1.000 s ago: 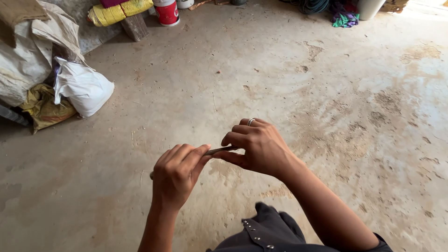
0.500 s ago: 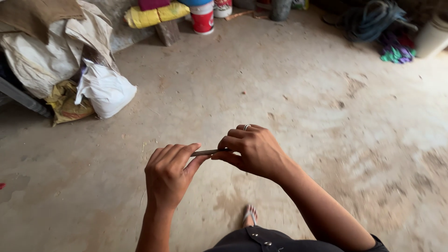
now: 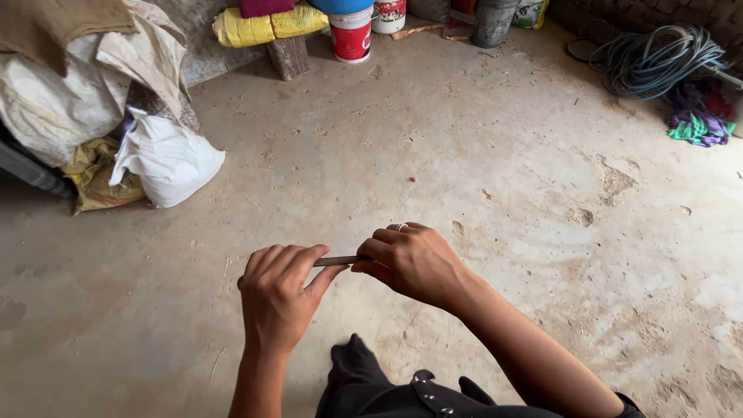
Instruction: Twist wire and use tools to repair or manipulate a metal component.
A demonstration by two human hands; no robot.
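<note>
Both hands pinch one thin dark stick (image 3: 334,261) over the dusty concrete floor (image 3: 495,155), left hand (image 3: 277,298) curled round its left end, right hand (image 3: 414,259) gripping the right.

The floor (image 3: 480,155) is bare, dusty concrete with scuffed patches. On it at the left lie a white sack (image 3: 166,159) and a yellow bag (image 3: 93,174) beside piled cloth. At the far edge stand a red-and-white bucket (image 3: 351,35) and a grey bucket (image 3: 494,22). A coiled hose (image 3: 658,58) and bright rags (image 3: 700,124) lie at the right.
</note>
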